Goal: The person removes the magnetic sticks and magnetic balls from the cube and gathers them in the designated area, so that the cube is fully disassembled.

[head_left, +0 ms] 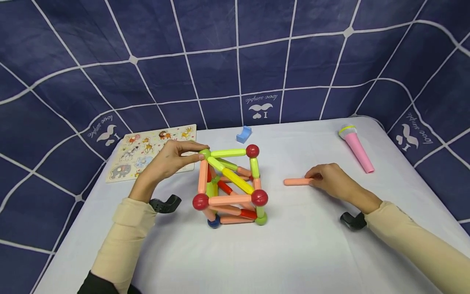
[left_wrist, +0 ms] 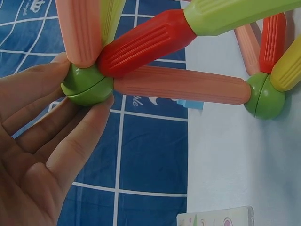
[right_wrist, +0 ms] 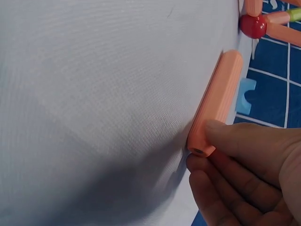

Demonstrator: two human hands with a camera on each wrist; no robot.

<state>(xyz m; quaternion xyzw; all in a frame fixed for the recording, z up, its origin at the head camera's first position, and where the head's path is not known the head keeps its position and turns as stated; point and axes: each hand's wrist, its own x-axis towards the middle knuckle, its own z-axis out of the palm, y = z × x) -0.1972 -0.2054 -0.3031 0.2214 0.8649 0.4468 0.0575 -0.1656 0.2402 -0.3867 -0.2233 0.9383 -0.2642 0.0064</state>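
A box-like frame [head_left: 229, 199] of colourful rods and balls, by its look a magnetic building set, stands mid-table. At its far left top corner, my left hand [head_left: 168, 160] pinches a green ball [head_left: 205, 153] between thumb and fingertips. In the left wrist view several rods meet at that green ball [left_wrist: 87, 87], among them a red rod [left_wrist: 148, 42]. To the right of the frame, my right hand [head_left: 332, 179] pinches one end of a loose orange rod [head_left: 296, 181]. The right wrist view has this orange rod [right_wrist: 218, 99] close over the white cloth, thumb on top.
Behind my left hand lies an animal puzzle board [head_left: 147, 148]. A small blue curved block [head_left: 244, 134] is near the back edge, and a pink toy microphone [head_left: 358, 151] lies at the back right. Dark blue checked cloth [head_left: 213, 73] hangs behind the white table [head_left: 286, 257].
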